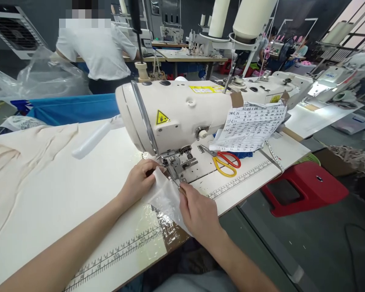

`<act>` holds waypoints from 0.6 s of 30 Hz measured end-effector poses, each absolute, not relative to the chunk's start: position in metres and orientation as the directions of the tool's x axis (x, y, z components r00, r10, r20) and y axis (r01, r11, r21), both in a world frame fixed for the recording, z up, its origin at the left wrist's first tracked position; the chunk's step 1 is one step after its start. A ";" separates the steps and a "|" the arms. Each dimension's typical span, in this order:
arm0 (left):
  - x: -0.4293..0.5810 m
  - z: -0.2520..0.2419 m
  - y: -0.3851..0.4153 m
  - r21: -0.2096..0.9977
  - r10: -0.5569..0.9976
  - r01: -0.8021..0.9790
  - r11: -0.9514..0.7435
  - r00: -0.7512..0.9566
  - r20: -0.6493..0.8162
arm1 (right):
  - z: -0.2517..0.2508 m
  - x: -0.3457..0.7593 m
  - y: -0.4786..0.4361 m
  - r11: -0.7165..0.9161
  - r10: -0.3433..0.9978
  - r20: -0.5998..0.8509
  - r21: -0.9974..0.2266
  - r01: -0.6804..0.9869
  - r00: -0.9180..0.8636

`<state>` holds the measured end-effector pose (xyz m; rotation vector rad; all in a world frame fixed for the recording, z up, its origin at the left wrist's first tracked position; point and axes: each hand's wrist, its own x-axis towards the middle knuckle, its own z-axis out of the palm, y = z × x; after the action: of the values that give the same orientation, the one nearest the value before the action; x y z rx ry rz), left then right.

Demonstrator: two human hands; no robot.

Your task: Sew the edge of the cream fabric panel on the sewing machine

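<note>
A white sewing machine (176,109) stands on the table, its presser foot area (172,160) just beyond my hands. My left hand (140,176) is closed at the left of the needle area, with finger and thumb pinching a piece of thin white fabric (167,196). The fabric hangs down towards the table's front edge, between my two hands. On its right side my right hand (200,209) is closed on the fabric's edge, close to the small metal parts in front of the foot. My fingers partly hide the needle and the fabric's far end.
Scissors (225,164) with red and yellow handles lie right of the needle area, below a handwritten sheet (249,125). Beige fabric (27,162) covers the table's left side. A red stool (310,186) stands at the right. A person in white (93,46) is beyond the table.
</note>
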<state>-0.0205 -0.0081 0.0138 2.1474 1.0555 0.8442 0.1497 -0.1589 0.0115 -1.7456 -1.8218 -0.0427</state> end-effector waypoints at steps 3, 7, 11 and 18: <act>-0.020 0.017 -0.010 0.744 0.839 0.455 -0.489 0.479 0.259 | 0.009 0.145 -0.151 0.150 0.879 0.475 -0.338 0.929 0.031; -0.020 0.019 -0.011 0.735 0.839 0.467 -0.492 0.481 0.256 | 0.008 0.144 -0.147 0.168 0.873 0.487 -0.350 0.921 0.026; -0.020 0.020 -0.011 0.727 0.833 0.474 -0.496 0.496 0.245 | 0.008 0.144 -0.146 0.156 0.884 0.467 -0.372 0.915 0.039; -0.020 0.020 -0.011 0.717 0.831 0.479 -0.505 0.494 0.256 | 0.007 0.145 -0.144 0.176 0.879 0.475 -0.397 0.901 0.037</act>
<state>-0.0203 -0.0114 0.0201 2.1685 1.0737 0.8040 0.1452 -0.1439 0.0070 -1.6805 -1.8174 -0.0429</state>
